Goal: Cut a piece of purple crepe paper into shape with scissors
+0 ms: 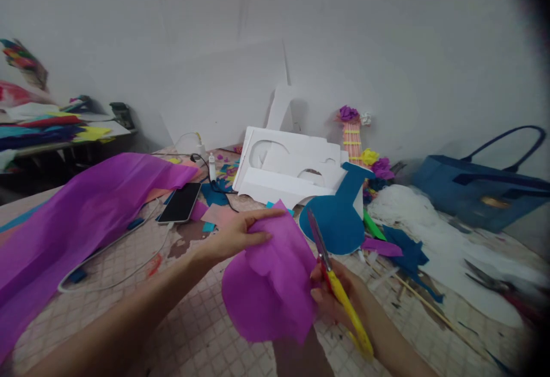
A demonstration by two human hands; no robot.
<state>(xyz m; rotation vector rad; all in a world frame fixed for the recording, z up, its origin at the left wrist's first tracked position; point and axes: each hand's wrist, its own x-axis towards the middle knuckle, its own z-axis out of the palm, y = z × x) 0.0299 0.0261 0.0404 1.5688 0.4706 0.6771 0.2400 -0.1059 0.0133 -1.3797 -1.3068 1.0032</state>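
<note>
Purple paper (275, 291): at near centre, clamped between thumb and fingers of left hand (238, 232). Scissors (337, 286): clamped in fingers of right hand (356, 286), beside paper's right edge. Apparently at cutting stage; next, tension paper and align blades.

No legible text, labels or numbers.
</note>
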